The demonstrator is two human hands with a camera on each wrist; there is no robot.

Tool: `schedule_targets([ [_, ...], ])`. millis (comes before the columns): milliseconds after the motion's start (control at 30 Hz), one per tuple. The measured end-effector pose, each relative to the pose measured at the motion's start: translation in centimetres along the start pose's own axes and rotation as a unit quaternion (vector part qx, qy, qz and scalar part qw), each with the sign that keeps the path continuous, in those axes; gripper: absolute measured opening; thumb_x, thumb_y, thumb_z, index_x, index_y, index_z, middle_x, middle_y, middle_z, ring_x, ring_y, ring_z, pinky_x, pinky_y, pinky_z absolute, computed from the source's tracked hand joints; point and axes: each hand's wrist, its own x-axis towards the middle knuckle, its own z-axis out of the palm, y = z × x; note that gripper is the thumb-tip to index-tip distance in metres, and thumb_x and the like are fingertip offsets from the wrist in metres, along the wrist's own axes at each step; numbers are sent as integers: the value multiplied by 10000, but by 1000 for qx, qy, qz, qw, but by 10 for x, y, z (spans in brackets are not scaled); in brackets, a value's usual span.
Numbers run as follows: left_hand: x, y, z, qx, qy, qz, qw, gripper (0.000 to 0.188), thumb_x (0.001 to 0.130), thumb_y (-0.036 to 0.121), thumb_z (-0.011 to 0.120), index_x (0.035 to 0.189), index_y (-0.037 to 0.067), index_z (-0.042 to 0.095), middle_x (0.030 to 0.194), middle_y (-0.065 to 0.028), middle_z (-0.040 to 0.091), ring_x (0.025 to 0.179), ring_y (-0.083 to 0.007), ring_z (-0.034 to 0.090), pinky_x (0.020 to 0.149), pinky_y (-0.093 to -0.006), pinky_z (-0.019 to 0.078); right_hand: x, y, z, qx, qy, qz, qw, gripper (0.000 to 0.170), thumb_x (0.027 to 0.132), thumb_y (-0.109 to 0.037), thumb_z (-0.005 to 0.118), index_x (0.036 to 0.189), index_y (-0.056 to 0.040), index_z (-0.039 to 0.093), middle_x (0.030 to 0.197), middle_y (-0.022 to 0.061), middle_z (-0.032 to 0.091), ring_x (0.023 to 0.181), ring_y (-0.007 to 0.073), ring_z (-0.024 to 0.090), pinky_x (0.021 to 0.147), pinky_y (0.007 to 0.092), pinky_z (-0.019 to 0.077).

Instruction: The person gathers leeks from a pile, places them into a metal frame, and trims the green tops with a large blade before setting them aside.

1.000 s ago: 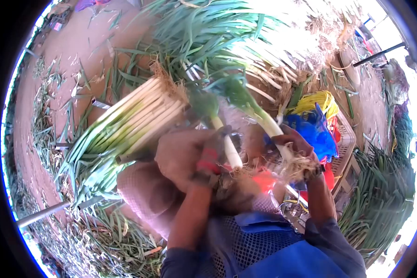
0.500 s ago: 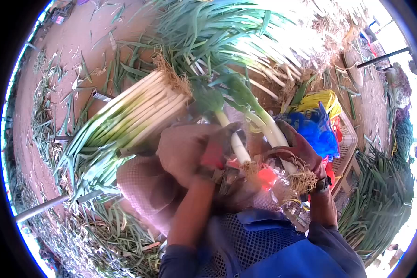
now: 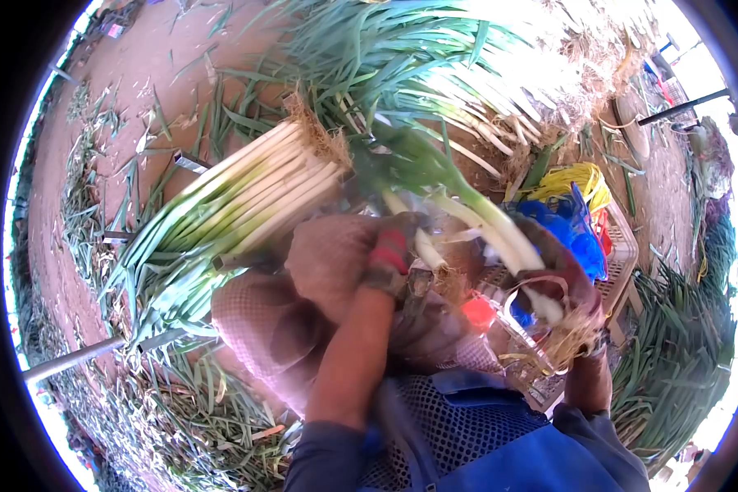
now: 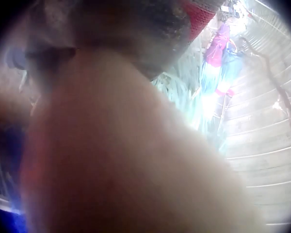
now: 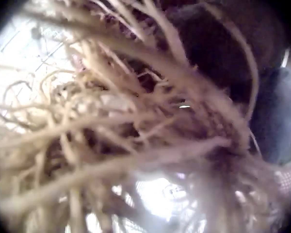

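In the head view my left hand (image 3: 395,244), in a red and grey glove, grips a leek (image 3: 429,251) by its white stem. My right hand (image 3: 572,283), in a dark red glove, is wrapped round the white lower part of another leek (image 3: 500,225), whose green leaves point up and left. Pale roots hang from the right hand's leek near that wrist; a tangle of roots (image 5: 102,121) fills the right wrist view and hides the fingers. The forearm (image 4: 111,145) covers most of the left wrist view.
A row of trimmed leeks (image 3: 262,184) lies at the left on a metal frame. A large heap of leeks (image 3: 402,57) is ahead. To the right stand a plastic crate (image 3: 623,246), blue netting (image 3: 578,234) and yellow strings (image 3: 578,180). Leaf scraps (image 3: 197,410) cover the ground at lower left.
My right hand has moved right and slightly down with its leek. My left hand has shifted a little right and up, still gripping its leek.
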Motion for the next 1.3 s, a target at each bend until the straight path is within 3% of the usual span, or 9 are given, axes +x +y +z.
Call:
schedule_targets([
  [133,-42,40,-3,177,42,88,979,239,967,186,590,954,9,751,850,-108,733,721,-238,685,705,-373,570,-4,-36,-42,-71,64,14,995,792,859,-184,785,1529,-10,401,1117,153,700,780,164,693,633,270,557],
  [200,8,-40,4,20,74,74,994,201,924,154,641,945,-18,743,841,-110,725,708,-244,678,693,-358,562,1,-55,-69,-115,107,39,987,758,858,-208,777,1505,-3,439,1094,147,706,782,162,692,640,265,553],
  [367,-59,60,12,-318,115,-106,935,93,835,56,718,876,-28,716,766,-109,687,652,-230,658,625,-360,537,14,-59,-105,-167,258,-18,951,473,914,-237,684,1312,9,616,853,109,727,587,125,609,518,243,479],
  [800,-52,45,19,-127,97,-15,987,119,828,25,728,912,-51,694,744,-134,675,590,-243,649,549,-381,545,9,-66,-85,-226,228,-64,945,528,935,-244,687,1384,10,568,869,119,720,617,134,628,536,250,492],
  [867,-55,61,24,-357,48,-136,923,185,871,113,757,952,-41,693,752,-113,684,599,-225,650,547,-365,550,6,-63,-73,-256,218,-80,938,538,938,-245,688,1395,9,560,873,119,718,621,135,630,538,250,493],
  [967,-61,81,35,-302,46,-164,938,281,906,251,788,944,-10,692,755,-81,686,602,-205,645,555,-352,561,13,-41,-48,-345,205,-127,907,553,942,-246,689,1413,7,549,879,119,716,628,136,632,541,250,494],
  [1000,-59,84,37,-303,48,-164,938,281,906,251,788,944,-10,692,755,-81,686,602,-205,645,555,-352,561,26,-38,-62,-334,135,-11,933,671,933,-243,744,1496,-4,467,971,130,710,673,141,646,597,267,527],
  [1133,-45,60,43,-55,-2,37,998,423,973,431,729,938,11,682,770,-26,638,619,-147,576,568,-319,490,55,49,-47,-534,93,-88,836,890,877,-268,837,1534,73,343,1383,247,603,1059,270,700,915,374,567],
  [1300,-85,125,53,-133,-62,16,989,446,1015,470,661,1040,26,686,829,6,630,717,-93,549,628,-297,472,59,103,-25,-222,-20,-63,973,959,943,-238,781,1617,26,152,1480,244,546,1279,222,586,1121,345,430],
])
